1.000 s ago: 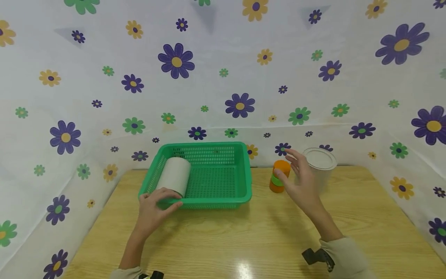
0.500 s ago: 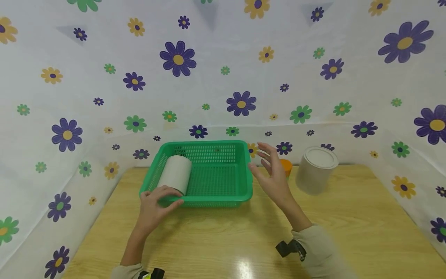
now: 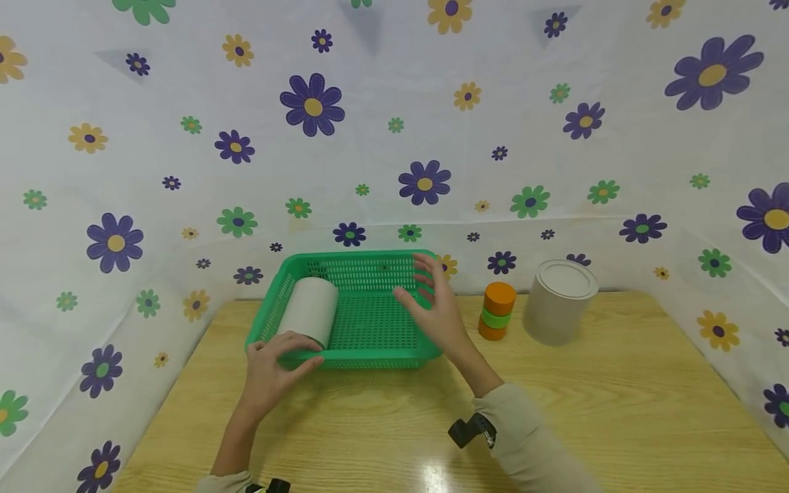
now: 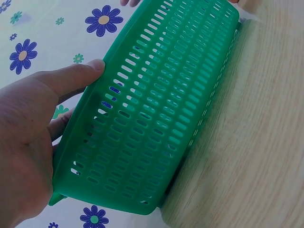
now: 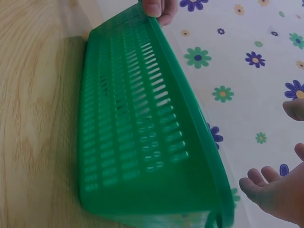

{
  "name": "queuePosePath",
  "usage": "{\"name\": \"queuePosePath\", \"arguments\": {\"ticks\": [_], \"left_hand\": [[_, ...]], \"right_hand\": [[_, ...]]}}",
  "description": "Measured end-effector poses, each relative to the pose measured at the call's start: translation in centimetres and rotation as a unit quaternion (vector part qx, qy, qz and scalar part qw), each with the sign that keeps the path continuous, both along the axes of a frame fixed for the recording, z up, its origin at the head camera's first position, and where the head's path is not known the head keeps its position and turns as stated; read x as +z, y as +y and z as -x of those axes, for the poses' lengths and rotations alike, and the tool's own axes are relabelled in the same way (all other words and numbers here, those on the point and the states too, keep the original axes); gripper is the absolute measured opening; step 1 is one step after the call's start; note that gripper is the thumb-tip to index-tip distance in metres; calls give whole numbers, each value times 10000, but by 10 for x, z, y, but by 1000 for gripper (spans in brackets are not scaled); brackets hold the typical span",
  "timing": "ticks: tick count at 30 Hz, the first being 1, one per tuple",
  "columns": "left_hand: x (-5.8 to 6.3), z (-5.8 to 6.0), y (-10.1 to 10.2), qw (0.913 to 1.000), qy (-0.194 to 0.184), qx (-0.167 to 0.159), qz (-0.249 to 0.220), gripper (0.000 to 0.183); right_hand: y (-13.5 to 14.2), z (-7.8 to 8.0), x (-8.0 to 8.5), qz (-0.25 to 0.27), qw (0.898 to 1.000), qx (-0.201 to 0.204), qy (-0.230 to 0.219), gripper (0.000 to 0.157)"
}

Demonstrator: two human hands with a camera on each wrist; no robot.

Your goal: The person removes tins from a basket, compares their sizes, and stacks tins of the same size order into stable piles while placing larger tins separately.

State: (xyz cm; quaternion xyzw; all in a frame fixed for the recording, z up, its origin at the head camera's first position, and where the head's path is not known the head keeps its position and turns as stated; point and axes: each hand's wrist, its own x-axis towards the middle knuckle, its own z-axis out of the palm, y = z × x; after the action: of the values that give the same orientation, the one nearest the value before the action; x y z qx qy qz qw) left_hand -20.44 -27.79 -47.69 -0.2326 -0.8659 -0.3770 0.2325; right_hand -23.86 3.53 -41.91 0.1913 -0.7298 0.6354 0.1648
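A green plastic basket [image 3: 376,355] with slotted walls stands on the table. My left hand [image 3: 271,376] grips its near rim at the left corner; in the left wrist view the thumb [image 4: 78,78] lies along the rim and the other fingers go behind it. Inside the basket, at its left side, a plain white cylinder [image 3: 309,308] lies on its side, its near end partly hidden by my left fingers. Over the basket's right side hovers my right hand [image 3: 434,308], fingers spread and loosely bent, with nothing in them. The right wrist view shows that hand [image 5: 280,194] apart from the rim.
Right of the basket an orange cylinder with a green band [image 3: 496,320] stands upright on the wooden table [image 3: 382,431]. Beside it is a larger whitish can with a lid [image 3: 557,308]. A flower-printed white cloth [image 3: 370,157] rises behind and at both sides.
My right hand has moved left, from in front of the orange cylinder and the can to over the basket's right side, uncovering both. The left hand has stayed on the rim.
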Motion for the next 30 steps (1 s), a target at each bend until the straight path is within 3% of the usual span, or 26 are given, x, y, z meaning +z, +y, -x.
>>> {"name": "queuePosePath", "arguments": {"ticks": [10, 30], "left_hand": [[3, -2, -4, 9999, 106, -35, -35, 18], [-1, 1, -4, 10000, -58, -31, 29, 20]], "right_hand": [[-35, 10, -5, 20, 9993, 216, -297, 67], [-84, 29, -15, -201, 9879, 595, -1417, 70]]}}
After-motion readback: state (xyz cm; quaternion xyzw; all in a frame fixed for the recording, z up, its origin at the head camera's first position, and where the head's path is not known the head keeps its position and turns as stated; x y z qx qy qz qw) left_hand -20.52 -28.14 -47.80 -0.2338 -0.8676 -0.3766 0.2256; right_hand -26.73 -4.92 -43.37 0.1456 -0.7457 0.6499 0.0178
